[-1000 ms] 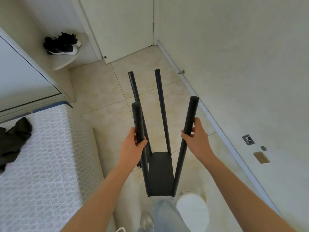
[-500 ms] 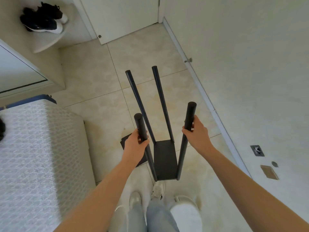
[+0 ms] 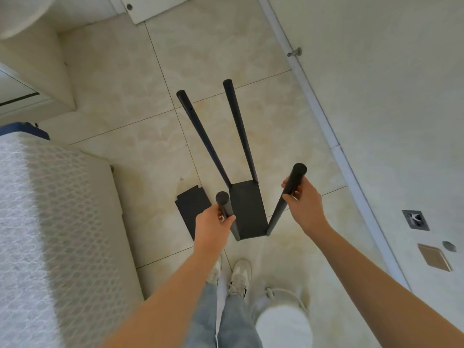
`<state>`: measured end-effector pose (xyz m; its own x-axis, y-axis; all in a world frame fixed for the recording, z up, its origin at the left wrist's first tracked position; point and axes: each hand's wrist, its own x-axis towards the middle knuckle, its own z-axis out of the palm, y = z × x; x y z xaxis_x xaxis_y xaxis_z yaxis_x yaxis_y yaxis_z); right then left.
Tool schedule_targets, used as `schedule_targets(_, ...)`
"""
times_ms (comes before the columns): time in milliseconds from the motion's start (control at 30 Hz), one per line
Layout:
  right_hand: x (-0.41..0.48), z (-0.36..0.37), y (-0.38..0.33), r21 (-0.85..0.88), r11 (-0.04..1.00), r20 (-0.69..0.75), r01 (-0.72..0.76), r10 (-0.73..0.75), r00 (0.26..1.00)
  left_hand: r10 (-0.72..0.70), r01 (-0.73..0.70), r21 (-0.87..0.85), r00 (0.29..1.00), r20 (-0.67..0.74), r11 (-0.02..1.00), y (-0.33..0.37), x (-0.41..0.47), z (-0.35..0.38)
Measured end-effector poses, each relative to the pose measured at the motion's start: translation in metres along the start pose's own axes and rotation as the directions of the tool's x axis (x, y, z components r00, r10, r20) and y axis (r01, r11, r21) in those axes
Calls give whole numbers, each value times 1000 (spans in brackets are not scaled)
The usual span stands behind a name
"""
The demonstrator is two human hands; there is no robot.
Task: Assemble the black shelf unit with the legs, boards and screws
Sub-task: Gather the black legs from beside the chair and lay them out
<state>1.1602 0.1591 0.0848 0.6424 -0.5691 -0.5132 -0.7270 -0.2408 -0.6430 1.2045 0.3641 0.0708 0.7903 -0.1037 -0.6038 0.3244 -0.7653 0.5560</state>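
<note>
A black shelf frame stands upright on the tiled floor: one black board (image 3: 248, 209) at the bottom with four round black legs rising from its corners. My left hand (image 3: 212, 223) grips the near left leg (image 3: 224, 203) just below its top. My right hand (image 3: 303, 205) is wrapped around the near right leg (image 3: 292, 187). The two far legs (image 3: 238, 126) lean away from me, untouched. A second black board (image 3: 192, 209) lies flat on the floor to the left of the frame, partly hidden behind my left hand.
A white quilted mattress (image 3: 50, 234) fills the left side. A wall with a baseboard (image 3: 324, 116) and a door stop (image 3: 295, 52) runs along the right. A white stool (image 3: 283, 325) stands by my feet (image 3: 238, 275). Cabinet fronts are at the top left.
The frame has come down and closer to my feet, and my view has tilted further down. The loose board beside it has come into view. Both hands keep their grip on the legs.
</note>
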Motion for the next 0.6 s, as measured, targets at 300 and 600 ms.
schedule_targets(300, 19, 29, 32, 59, 998, 10, -33, 32, 999, -11, 10, -25, 999, -50, 1000, -33, 16, 44)
schedule_targets(600, 41, 32, 56, 13, 999, -47, -44, 45, 998, 45, -46, -102, 999, -12, 994, -36, 18, 74)
